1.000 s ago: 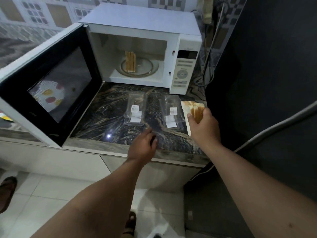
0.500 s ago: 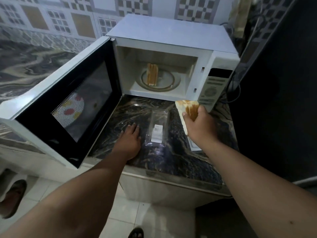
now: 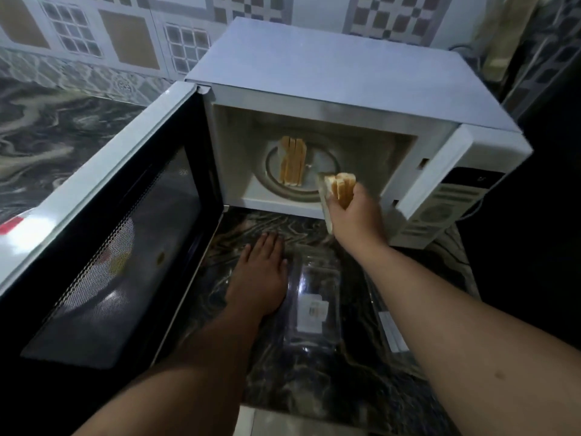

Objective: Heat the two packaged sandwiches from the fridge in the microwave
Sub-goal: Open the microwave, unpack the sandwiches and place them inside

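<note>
Sandwich number two (image 3: 341, 187) sits in your right hand (image 3: 355, 215), and your fingers (image 3: 336, 212) are wrapped around its lower part, grasping it tight. You hold it up at the front of the microwave (image 3: 330, 99), right at the open mouth, with its toasted edges pointing up. The other sandwich (image 3: 293, 161) stands on its edge on the round glass plate (image 3: 327, 165) inside the microwave, a little to the left of the one you hold. The two do not touch.

Your left hand (image 3: 259, 272) lies flat on the dark marble desk (image 3: 245, 228) in front of the microwave. Its fingers are straight and released, and they hold nothing.

The microwave door (image 3: 107, 247) swings wide open to your left. Its dark window shows a dim shine.

A clear plastic pack (image 3: 314, 297) with a white sticker lies on the desk just beside your left hand. A second clear pack (image 3: 388, 328) lies further right, partly hidden under your right arm. You cannot tell much more about it.

The white button panel (image 3: 449, 202) is on the right side of the microwave. Patterned tiles (image 3: 125, 39) cover the wall behind.
</note>
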